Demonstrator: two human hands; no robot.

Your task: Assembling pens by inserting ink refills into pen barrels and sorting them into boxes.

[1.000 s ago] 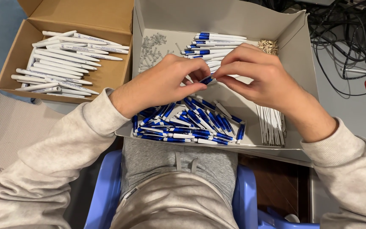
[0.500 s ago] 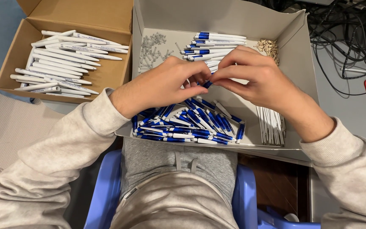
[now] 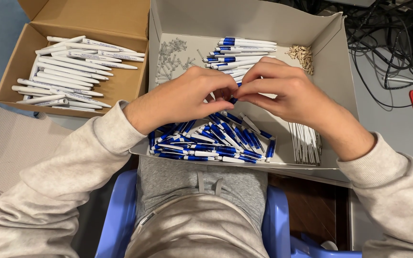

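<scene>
I see left hand and right hand pinching one blue pen part at frame centre; its axis is hidden.

Little differs from a second ago. The left hand and right hand press closer at the centre of the frame, so less of the small blue pen part shows between the fingertips, now almost hidden.

White pen barrels fill a brown box; black cables nearby.
</scene>
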